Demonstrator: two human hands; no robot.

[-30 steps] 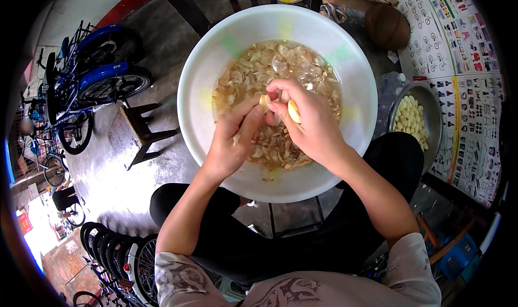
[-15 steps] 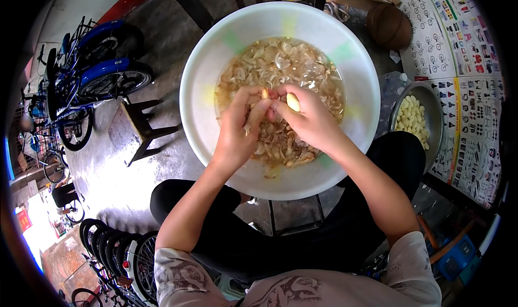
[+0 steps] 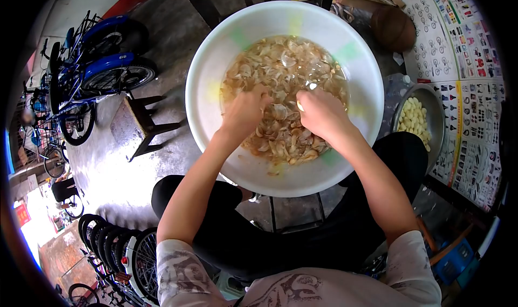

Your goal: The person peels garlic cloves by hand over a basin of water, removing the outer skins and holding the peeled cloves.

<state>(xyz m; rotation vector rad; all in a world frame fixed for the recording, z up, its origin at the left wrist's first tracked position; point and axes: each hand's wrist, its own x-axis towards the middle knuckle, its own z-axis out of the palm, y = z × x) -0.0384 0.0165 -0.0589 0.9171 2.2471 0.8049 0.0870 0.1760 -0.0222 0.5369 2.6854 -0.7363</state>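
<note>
A large white plastic basin [image 3: 208, 99] holds water with a thick layer of loose garlic skins [image 3: 288, 64] in it. My left hand [image 3: 245, 112] is at the left of the skins, its fingers curled and their tips hidden, so what it holds does not show. Over the right side of the skins, my right hand [image 3: 325, 114] is closed, palm down. Pale peeled garlic clove [image 3: 300, 106] peeks out by its thumb side. A gap with wet skins lies between the two hands.
To the right, a metal bowl [image 3: 441, 121] holds many peeled cloves [image 3: 413, 118]. Newspaper-like printed sheets [image 3: 469, 113] lie beyond it, with a basketball [image 3: 393, 28] further back. A wooden stool [image 3: 132, 125] and bicycles [image 3: 110, 72] stand on the left.
My hands have moved apart from being together at the basin's middle. The left went down toward the skins and its fingers are now hidden; the right moved right, keeping a clove.
</note>
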